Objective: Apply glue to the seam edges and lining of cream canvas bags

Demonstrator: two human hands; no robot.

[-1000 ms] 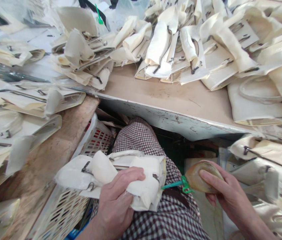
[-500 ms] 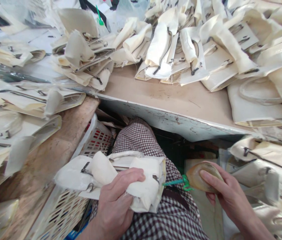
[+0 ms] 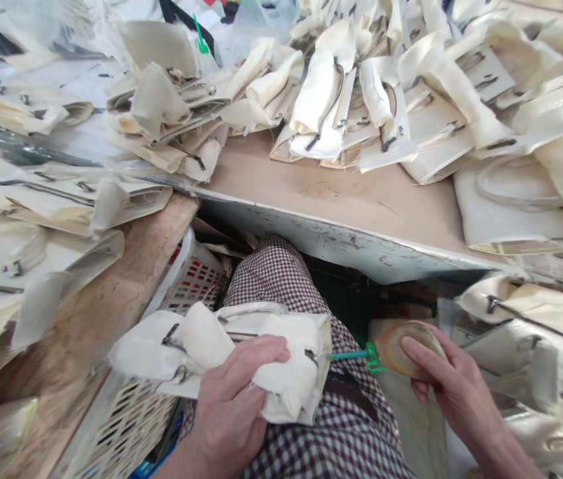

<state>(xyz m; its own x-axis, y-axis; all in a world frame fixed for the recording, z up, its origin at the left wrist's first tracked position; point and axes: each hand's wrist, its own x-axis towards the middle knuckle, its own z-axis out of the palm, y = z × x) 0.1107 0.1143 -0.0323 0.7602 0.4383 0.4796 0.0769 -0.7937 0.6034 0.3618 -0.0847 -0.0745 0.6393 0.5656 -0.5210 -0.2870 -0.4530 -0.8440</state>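
My left hand (image 3: pixel 241 392) is closed on a folded cream bag piece (image 3: pixel 291 372) with small dark metal fittings, pressed against my checked lap. Its thumb lies flat on top of the piece. In my right hand (image 3: pixel 448 376) is a squat, amber squeeze bottle (image 3: pixel 401 349), gripped between thumb and fingers. The bottle lies on its side and has a green nozzle (image 3: pixel 355 354) pointing left. The nozzle's tip is at the right edge of the bag piece; whether it touches, I cannot tell. A dark fitting (image 3: pixel 311 357) sits near that edge.
A tan worktop (image 3: pixel 341 193) runs ahead, with many similar cream pieces (image 3: pixel 321 100) heaped along it. More lie on a wooden bench (image 3: pixel 146 246) at left and in a stack (image 3: pixel 535 359) at right. A white plastic basket (image 3: pixel 126 412) stands by my left leg.
The nozzle tip has shifted slightly up along the edge of the bag piece, and the bottle has turned a little. My left hand and the bag piece have stayed put.
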